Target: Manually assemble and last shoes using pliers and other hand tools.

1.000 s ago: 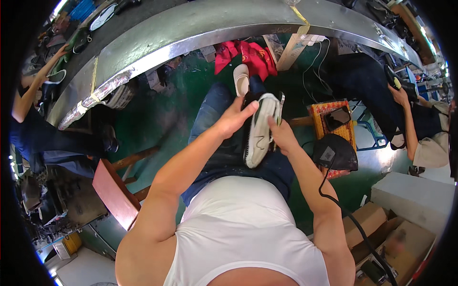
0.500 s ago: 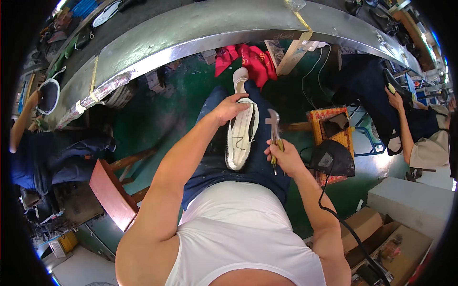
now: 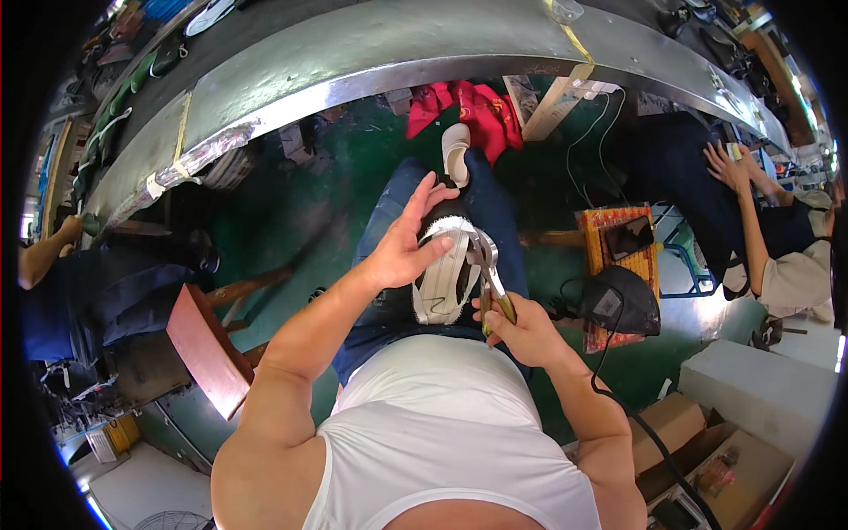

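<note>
Fingers (image 3: 499,320) of the right hand (image 3: 527,334) closed around pliers (image 3: 495,283)

The metal head is held beyond those fingers, at the right edge of a pale, sole-up shoe (image 3: 436,290). The shoe is seen over the thighs (image 3: 378,212), between both hands' fingers. The left hand's (image 3: 405,252) fingers are spread open; whether the shoe is touched by its thumb cannot be told.

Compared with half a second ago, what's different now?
The pliers in the right hand moved left, from beside the shoe over the lap to its right edge. The left hand opened from its grip, fingers now spread. The phone and red cloth stayed put.
</note>
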`<state>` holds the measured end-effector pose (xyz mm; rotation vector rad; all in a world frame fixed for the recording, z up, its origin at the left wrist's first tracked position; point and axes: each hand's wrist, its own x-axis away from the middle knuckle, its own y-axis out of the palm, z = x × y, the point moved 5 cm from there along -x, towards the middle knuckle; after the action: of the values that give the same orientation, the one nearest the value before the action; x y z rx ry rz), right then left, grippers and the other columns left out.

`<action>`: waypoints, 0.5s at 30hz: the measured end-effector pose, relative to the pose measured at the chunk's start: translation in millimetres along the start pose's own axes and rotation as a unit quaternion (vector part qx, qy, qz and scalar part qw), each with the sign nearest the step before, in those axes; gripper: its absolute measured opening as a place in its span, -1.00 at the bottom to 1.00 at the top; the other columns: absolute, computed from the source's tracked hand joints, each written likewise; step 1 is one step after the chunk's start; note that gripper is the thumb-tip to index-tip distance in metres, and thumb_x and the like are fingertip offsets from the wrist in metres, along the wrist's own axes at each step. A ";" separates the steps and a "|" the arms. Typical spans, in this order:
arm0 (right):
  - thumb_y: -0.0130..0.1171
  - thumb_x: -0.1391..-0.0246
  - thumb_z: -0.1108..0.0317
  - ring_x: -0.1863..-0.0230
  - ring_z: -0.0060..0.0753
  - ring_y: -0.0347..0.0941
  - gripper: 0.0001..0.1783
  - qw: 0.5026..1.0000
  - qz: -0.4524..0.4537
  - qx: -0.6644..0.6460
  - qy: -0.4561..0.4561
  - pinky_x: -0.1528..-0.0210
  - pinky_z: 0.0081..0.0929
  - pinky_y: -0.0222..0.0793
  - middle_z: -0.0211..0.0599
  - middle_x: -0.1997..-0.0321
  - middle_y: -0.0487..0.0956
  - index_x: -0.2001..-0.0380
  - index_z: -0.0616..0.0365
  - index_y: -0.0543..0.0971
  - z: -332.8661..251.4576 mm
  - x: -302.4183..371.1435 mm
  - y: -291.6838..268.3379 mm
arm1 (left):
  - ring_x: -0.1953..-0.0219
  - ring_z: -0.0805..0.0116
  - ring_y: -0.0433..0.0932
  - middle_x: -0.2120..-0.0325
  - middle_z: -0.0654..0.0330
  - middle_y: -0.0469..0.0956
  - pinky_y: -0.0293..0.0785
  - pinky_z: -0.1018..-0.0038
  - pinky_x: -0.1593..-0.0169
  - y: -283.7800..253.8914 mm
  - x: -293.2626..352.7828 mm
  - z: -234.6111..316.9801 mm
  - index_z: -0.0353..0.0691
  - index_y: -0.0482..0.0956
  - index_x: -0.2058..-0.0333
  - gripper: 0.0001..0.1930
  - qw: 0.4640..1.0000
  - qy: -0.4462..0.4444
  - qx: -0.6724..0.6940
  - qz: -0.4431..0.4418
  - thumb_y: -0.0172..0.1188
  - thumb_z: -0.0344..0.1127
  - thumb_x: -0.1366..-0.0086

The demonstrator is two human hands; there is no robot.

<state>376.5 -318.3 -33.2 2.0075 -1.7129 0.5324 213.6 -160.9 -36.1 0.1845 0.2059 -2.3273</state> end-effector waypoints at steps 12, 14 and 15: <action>0.03 -0.29 0.32 0.33 -0.53 0.47 -0.69 0.995 -0.007 -0.092 0.025 0.50 -0.64 0.35 -0.27 0.25 0.54 0.04 0.36 0.44 -16.8 -9.0 5.1 | -0.37 0.20 0.12 -0.35 -0.02 0.10 -0.02 0.33 -0.40 4.3 -2.2 -24.4 -0.23 -0.28 -0.42 -0.15 0.997 -0.068 0.019 -0.016 0.07 -0.52 -0.32; 0.04 -0.28 0.33 0.35 -0.53 0.50 -0.70 1.000 0.008 -0.004 -0.009 0.50 -0.61 0.37 -0.26 0.26 0.56 0.04 0.33 0.46 -5.8 -14.5 -4.2 | -0.33 0.24 0.16 -0.36 0.00 0.07 0.02 0.38 -0.38 4.9 0.2 -35.6 -0.24 -0.28 -0.42 -0.17 0.998 -0.054 0.031 -0.007 0.05 -0.52 -0.34; 0.02 -0.28 0.31 0.35 -0.48 0.52 -0.70 0.989 0.026 0.139 -0.039 0.47 -0.60 0.40 -0.28 0.29 0.57 0.06 0.32 0.48 -13.5 -15.0 -9.2 | -0.33 0.24 0.16 -0.36 0.00 0.07 0.02 0.38 -0.38 8.0 0.1 -37.5 -0.24 -0.28 -0.42 -0.17 0.998 -0.053 0.033 -0.009 0.05 -0.52 -0.34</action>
<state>383.2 -297.2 -31.2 2.2043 -1.8280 0.7566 222.0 -158.8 -73.5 0.0926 0.0786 -2.3567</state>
